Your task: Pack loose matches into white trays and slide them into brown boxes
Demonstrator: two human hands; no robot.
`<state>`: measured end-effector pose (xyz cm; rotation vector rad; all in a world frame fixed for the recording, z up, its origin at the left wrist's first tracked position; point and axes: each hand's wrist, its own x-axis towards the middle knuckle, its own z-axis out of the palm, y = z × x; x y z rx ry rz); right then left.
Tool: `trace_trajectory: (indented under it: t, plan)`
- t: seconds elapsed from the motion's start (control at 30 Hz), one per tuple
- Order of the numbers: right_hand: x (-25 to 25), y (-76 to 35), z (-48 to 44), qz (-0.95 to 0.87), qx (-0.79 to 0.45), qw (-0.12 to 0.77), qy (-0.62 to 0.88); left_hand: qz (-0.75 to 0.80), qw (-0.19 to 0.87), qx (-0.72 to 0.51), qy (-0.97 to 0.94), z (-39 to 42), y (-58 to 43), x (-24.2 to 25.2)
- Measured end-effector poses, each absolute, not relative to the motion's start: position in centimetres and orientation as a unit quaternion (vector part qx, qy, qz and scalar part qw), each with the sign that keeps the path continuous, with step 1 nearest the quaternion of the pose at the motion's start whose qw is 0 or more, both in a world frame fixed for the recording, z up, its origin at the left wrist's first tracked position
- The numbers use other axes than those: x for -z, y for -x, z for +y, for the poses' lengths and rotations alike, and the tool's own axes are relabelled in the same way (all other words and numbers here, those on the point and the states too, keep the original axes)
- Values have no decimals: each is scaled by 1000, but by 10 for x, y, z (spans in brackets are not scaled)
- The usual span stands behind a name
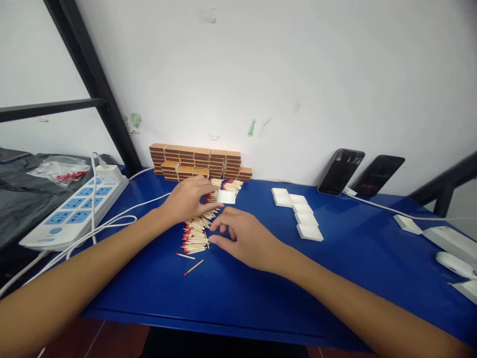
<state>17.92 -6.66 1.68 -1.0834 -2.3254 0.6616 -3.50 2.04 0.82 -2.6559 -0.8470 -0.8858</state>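
Between thumb and fingers, my left hand grips a small white matchbox tray, tilted so that its inside shows. Beneath and in front of it lies a heap of red-tipped matches. My right hand is at the heap's right side, thumb and forefinger a little apart, with nothing visible between them. Its thumb tip is at the match ends; whether it touches them I cannot tell. Another bunch of matches lies behind the tray. Two loose matches lie nearer the front, one of them a single slanted match.
Stacked matchboxes line the wall behind my left hand. Several white trays lie on the blue table at right. Two phones lean on the wall. A power strip with white cables lies at left.
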Motion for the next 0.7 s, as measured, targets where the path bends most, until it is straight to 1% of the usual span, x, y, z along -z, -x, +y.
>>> trace_trajectory:
  t: [0.1,0.27,0.5,0.7]
  plan:
    - [-11,-165,-66,-840,-266,215,420,-297,113,295,901,22,36,-7]
    - [0,-159,-66,-823,-274,221,446,-284,123,291,905,19,33,-6]
    - [2,-161,-65,-827,-288,198,439,-285,110,283,909,20,33,-2]
    - [-1,-177,-63,-830,-305,209,417,-288,104,272,913,19,32,-1]
